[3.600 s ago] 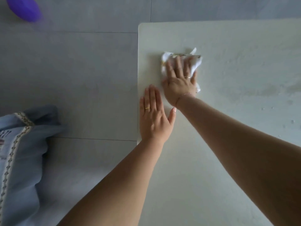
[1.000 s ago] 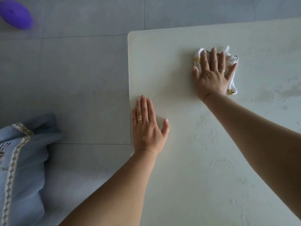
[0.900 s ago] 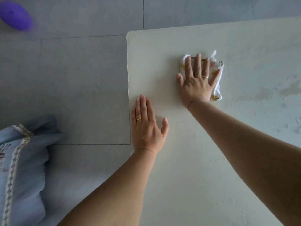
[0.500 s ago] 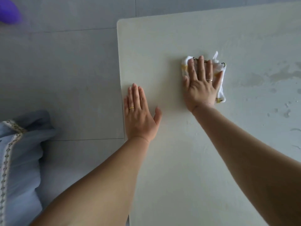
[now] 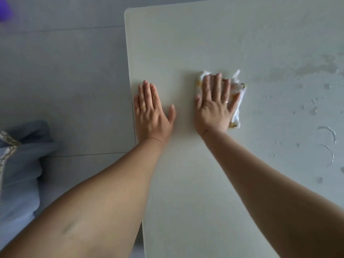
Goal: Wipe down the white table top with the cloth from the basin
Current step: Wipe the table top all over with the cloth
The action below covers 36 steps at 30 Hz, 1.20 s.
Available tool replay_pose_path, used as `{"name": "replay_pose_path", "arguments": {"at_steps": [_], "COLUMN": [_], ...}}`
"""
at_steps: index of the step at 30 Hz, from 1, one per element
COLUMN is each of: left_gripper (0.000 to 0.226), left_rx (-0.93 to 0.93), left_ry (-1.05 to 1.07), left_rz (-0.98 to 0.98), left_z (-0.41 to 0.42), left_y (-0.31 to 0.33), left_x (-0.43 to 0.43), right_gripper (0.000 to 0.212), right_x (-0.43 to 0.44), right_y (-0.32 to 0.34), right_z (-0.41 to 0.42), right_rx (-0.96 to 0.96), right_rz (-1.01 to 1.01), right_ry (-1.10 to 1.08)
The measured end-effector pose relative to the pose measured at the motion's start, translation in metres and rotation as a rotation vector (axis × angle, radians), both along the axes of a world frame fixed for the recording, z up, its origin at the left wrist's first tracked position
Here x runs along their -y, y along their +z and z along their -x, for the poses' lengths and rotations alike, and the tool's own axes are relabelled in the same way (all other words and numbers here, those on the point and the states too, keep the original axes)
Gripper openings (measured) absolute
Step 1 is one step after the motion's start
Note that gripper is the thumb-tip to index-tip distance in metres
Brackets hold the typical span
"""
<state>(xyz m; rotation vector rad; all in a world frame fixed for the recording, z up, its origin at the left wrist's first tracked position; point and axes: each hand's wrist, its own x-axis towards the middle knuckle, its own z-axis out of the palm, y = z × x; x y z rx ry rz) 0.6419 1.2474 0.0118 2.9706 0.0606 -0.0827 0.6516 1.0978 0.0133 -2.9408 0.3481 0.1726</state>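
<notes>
Room on our table (image 5: 204, 43)
It lies bare to the far edge; our left hand (image 5: 152, 116) blocks the left edge.

The desk (image 5: 186, 53) is smooth, matt white, with wet streaks and droplets at right. The cloth (image 5: 237, 101) is soft, crumpled white fabric. The floor (image 5: 65, 71) is matt grey tile.

I have drawn my right hand (image 5: 214, 105) and the cloth (image 5: 236, 83) back toward me across the surface (image 5: 186, 43), nearly level with my left hand (image 5: 152, 112).
</notes>
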Motion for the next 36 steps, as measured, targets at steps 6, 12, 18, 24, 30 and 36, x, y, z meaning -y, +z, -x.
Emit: {"name": "replay_pose_path", "arguments": {"at_steps": [6,12,18,24,30,36], "left_gripper": [0.074,0.071,0.070,0.069,0.068,0.067], "left_rx": [-0.029,0.014,-0.048,-0.044,-0.003,-0.001], "left_ry": [0.000,-0.053,-0.135,-0.130,-0.110,-0.095], "left_rz": [-0.047,0.004,0.068,0.057,0.079,0.092], "left_z": [0.000,0.058,0.140,0.141,0.140,0.140], "left_y": [0.002,0.010,0.007,0.004,0.005,0.008], "left_x": [0.002,0.008,0.026,0.024,0.027,0.029], "right_gripper": [0.054,0.051,0.053,0.053,0.054,0.053], "right_x": [0.011,0.026,0.005,0.059,0.003,0.066], "right_y": [0.006,0.003,0.008,0.010,0.009,0.006], "right_z": [0.033,0.049,0.092,0.091,0.129,0.134], "right_rx": [-0.011,0.014,-0.020,-0.011,-0.019,0.010], "right_rz": [0.015,-0.035,-0.029,-0.015,-0.076,-0.005], "right_ry": [0.468,0.110,0.321,0.336,0.239,0.402]}}
